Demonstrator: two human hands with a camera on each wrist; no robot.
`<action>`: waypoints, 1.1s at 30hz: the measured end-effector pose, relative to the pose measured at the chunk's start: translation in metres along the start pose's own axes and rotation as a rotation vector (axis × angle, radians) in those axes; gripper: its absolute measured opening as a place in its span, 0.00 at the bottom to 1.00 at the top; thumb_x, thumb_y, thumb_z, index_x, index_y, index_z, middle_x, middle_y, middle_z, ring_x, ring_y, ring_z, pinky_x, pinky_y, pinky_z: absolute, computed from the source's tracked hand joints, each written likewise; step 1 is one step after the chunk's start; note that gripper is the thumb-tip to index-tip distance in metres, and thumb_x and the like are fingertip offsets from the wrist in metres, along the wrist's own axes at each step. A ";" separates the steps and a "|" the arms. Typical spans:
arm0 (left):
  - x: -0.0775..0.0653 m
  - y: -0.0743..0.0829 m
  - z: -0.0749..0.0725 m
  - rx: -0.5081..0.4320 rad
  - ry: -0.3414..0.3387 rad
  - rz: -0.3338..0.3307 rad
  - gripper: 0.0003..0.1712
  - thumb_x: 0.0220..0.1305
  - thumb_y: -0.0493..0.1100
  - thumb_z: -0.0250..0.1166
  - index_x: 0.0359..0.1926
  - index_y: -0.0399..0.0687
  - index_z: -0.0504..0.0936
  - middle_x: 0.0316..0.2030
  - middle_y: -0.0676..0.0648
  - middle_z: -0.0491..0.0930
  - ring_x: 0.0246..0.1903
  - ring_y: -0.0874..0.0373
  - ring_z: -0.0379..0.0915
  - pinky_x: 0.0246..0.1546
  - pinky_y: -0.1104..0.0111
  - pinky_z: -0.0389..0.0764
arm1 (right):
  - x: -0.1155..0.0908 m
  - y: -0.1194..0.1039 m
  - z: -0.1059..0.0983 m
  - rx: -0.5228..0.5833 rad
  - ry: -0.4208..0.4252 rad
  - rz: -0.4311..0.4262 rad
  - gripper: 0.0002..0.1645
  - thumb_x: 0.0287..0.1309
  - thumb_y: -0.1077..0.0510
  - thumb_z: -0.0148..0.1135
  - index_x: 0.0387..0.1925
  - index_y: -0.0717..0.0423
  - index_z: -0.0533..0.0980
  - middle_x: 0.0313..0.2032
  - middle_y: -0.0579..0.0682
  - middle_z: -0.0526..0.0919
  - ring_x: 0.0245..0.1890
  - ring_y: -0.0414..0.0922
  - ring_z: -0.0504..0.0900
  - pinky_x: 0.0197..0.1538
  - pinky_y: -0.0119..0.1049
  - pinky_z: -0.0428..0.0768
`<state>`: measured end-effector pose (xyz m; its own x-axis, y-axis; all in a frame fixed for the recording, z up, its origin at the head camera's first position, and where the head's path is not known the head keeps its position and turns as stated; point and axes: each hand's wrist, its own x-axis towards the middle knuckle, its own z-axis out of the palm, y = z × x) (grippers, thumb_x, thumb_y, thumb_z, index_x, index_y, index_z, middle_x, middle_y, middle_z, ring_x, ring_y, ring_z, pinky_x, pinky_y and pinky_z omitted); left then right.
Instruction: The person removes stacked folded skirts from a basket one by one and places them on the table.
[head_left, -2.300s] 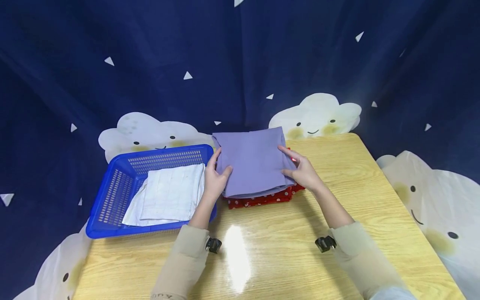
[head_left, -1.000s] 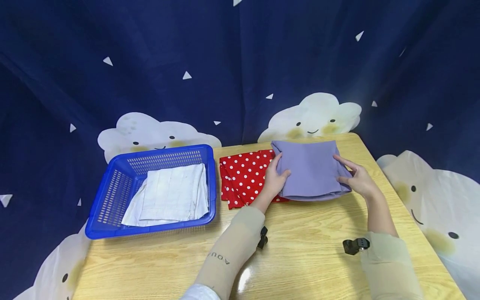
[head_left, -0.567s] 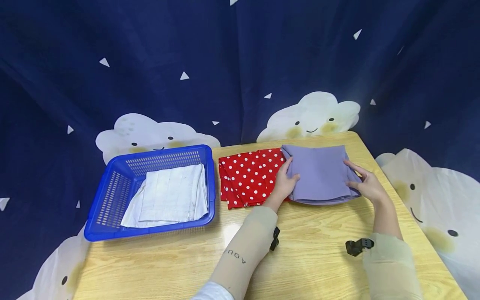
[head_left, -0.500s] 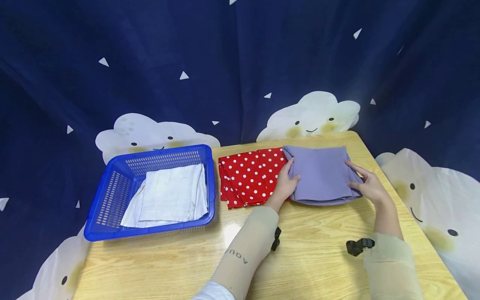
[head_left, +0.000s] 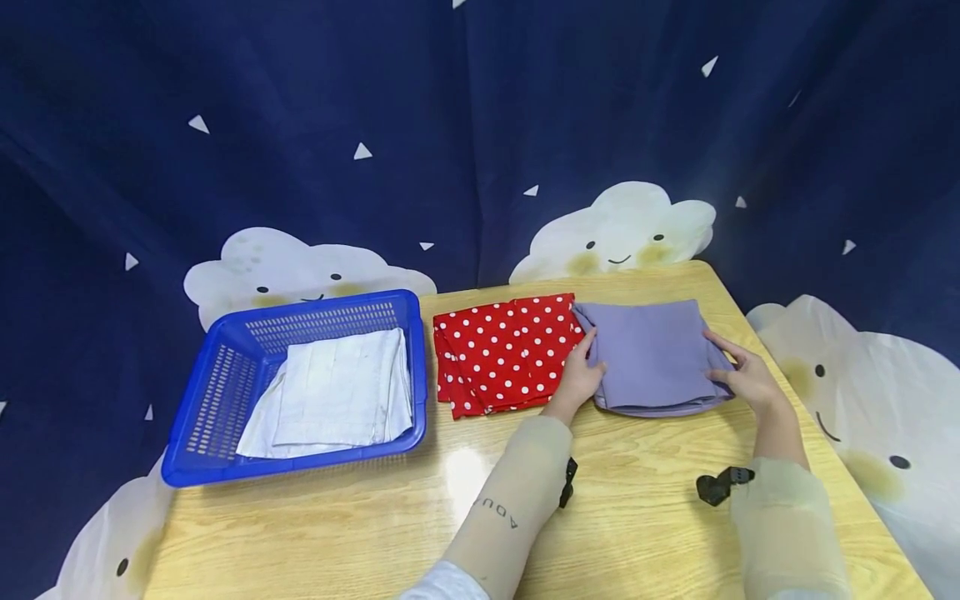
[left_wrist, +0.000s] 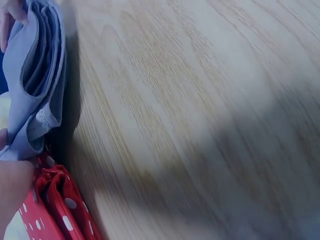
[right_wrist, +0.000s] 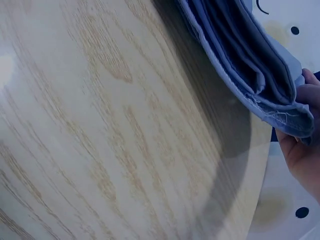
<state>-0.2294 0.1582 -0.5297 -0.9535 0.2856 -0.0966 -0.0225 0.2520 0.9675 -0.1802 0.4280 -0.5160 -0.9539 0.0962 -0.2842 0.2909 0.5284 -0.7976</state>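
A folded purple cloth (head_left: 652,354) lies at the right of the table, held at both sides. My left hand (head_left: 579,375) grips its left edge, thumb on top, right beside a folded red cloth with white dots (head_left: 506,354). On the other side, my right hand (head_left: 750,379) pinches the right edge between thumb and fingers. The right wrist view shows several layers of the purple cloth (right_wrist: 250,65) with a frayed edge, and a shadow on the wood below. In the left wrist view the purple cloth (left_wrist: 37,60) sits close to the red one (left_wrist: 55,205).
A blue plastic basket (head_left: 206,375) stands at the left, with a folded white cloth (head_left: 337,392) inside. The wooden table (head_left: 322,533) ends at a dark blue curtain (head_left: 420,100) with cloud prints at the back. Its right edge runs near my right forearm.
Both hands have carried the purple cloth rightward from on top of the red dotted cloth and lowered it beside that cloth, which now shows fully. The basket stays put.
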 end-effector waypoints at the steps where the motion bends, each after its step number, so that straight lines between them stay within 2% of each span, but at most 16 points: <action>1: 0.000 0.000 0.001 -0.005 -0.002 -0.009 0.36 0.57 0.27 0.57 0.66 0.45 0.61 0.64 0.45 0.63 0.63 0.56 0.56 0.60 0.67 0.64 | 0.001 0.002 -0.001 0.002 0.003 0.009 0.47 0.55 0.63 0.59 0.69 0.38 0.48 0.69 0.61 0.39 0.66 0.65 0.46 0.61 0.54 0.60; 4: 0.002 -0.001 0.005 0.008 0.035 -0.013 0.35 0.56 0.28 0.59 0.66 0.45 0.62 0.62 0.44 0.65 0.60 0.59 0.60 0.57 0.69 0.66 | 0.006 0.007 -0.003 0.002 0.023 0.036 0.47 0.53 0.64 0.59 0.69 0.36 0.48 0.69 0.62 0.40 0.66 0.64 0.47 0.61 0.53 0.60; 6: 0.004 0.000 0.010 0.008 0.100 -0.009 0.32 0.56 0.27 0.59 0.63 0.43 0.66 0.54 0.40 0.73 0.46 0.58 0.71 0.47 0.69 0.75 | 0.009 0.011 -0.005 0.000 0.030 0.038 0.48 0.53 0.65 0.58 0.69 0.37 0.48 0.69 0.63 0.41 0.65 0.64 0.47 0.60 0.53 0.60; 7: 0.005 0.000 0.012 0.014 0.136 -0.002 0.31 0.55 0.26 0.58 0.61 0.41 0.68 0.49 0.38 0.76 0.38 0.59 0.74 0.41 0.70 0.77 | 0.010 0.011 -0.006 -0.004 0.034 0.038 0.48 0.53 0.65 0.58 0.69 0.37 0.48 0.69 0.63 0.41 0.65 0.65 0.48 0.60 0.54 0.60; 9: 0.006 0.001 0.016 0.031 0.200 0.011 0.28 0.54 0.25 0.58 0.58 0.38 0.72 0.43 0.37 0.78 0.26 0.60 0.71 0.32 0.73 0.77 | 0.013 0.013 -0.007 -0.010 0.041 0.044 0.47 0.53 0.65 0.57 0.69 0.37 0.48 0.69 0.63 0.41 0.65 0.65 0.47 0.61 0.55 0.59; 11: 0.007 0.002 0.020 0.019 0.222 0.016 0.25 0.55 0.25 0.57 0.56 0.35 0.73 0.42 0.36 0.78 0.21 0.59 0.70 0.27 0.74 0.76 | 0.016 0.013 -0.008 -0.005 0.042 0.042 0.46 0.53 0.66 0.56 0.69 0.39 0.48 0.69 0.64 0.39 0.66 0.66 0.43 0.62 0.60 0.53; 14: 0.007 0.004 0.023 -0.007 0.165 -0.009 0.26 0.57 0.28 0.59 0.59 0.34 0.70 0.55 0.40 0.72 0.37 0.58 0.77 0.38 0.75 0.77 | 0.018 0.013 -0.009 0.012 0.051 0.057 0.46 0.54 0.66 0.55 0.69 0.41 0.48 0.69 0.63 0.38 0.66 0.66 0.42 0.62 0.61 0.52; 17: 0.006 0.005 0.023 -0.029 0.068 -0.063 0.34 0.56 0.33 0.63 0.63 0.37 0.64 0.63 0.43 0.64 0.54 0.51 0.70 0.51 0.71 0.72 | 0.020 0.012 -0.010 0.022 0.068 0.060 0.45 0.55 0.67 0.53 0.70 0.44 0.47 0.69 0.62 0.38 0.65 0.66 0.45 0.61 0.60 0.55; 20: 0.005 0.004 0.022 0.003 -0.005 -0.109 0.42 0.53 0.35 0.67 0.67 0.41 0.58 0.67 0.47 0.58 0.62 0.54 0.59 0.59 0.72 0.63 | 0.023 0.011 -0.010 0.001 0.093 0.057 0.44 0.54 0.67 0.52 0.70 0.47 0.47 0.69 0.63 0.40 0.64 0.67 0.49 0.60 0.58 0.59; 24: 0.004 0.003 0.022 0.086 -0.060 -0.131 0.46 0.53 0.36 0.67 0.69 0.46 0.53 0.69 0.50 0.53 0.66 0.60 0.49 0.63 0.73 0.56 | 0.024 0.008 -0.008 -0.025 0.122 0.064 0.43 0.54 0.67 0.52 0.69 0.50 0.48 0.69 0.63 0.43 0.64 0.66 0.51 0.55 0.51 0.67; 26: 0.004 0.003 0.021 0.119 -0.077 -0.125 0.46 0.53 0.36 0.66 0.70 0.47 0.52 0.69 0.51 0.51 0.67 0.60 0.46 0.63 0.73 0.55 | 0.024 0.008 -0.007 -0.013 0.137 0.067 0.43 0.53 0.68 0.52 0.69 0.52 0.49 0.68 0.64 0.45 0.63 0.64 0.54 0.50 0.39 0.72; 28: 0.004 0.004 0.022 0.154 -0.090 -0.108 0.46 0.54 0.35 0.65 0.70 0.46 0.50 0.70 0.50 0.48 0.68 0.60 0.44 0.63 0.73 0.54 | 0.025 0.009 -0.005 -0.005 0.164 0.066 0.42 0.52 0.68 0.52 0.68 0.53 0.51 0.68 0.64 0.48 0.61 0.61 0.59 0.42 0.28 0.73; 31: 0.003 0.004 0.025 0.234 -0.085 -0.071 0.45 0.54 0.33 0.64 0.69 0.44 0.52 0.70 0.47 0.46 0.67 0.57 0.46 0.62 0.74 0.56 | 0.027 0.014 -0.002 0.015 0.216 0.076 0.41 0.51 0.70 0.53 0.68 0.53 0.54 0.67 0.64 0.51 0.52 0.50 0.70 0.32 0.19 0.72; 33: 0.003 0.002 0.028 0.325 -0.081 -0.039 0.42 0.54 0.34 0.64 0.69 0.42 0.55 0.70 0.43 0.46 0.66 0.55 0.50 0.61 0.74 0.58 | 0.029 0.016 0.001 0.003 0.257 0.077 0.41 0.49 0.70 0.53 0.67 0.55 0.56 0.65 0.65 0.55 0.44 0.43 0.72 0.30 0.20 0.73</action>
<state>-0.2244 0.1853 -0.5345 -0.9264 0.3396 -0.1628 0.0513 0.5421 0.8388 -0.2032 0.4387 -0.5375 -0.9163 0.3471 -0.2000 0.3631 0.5087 -0.7807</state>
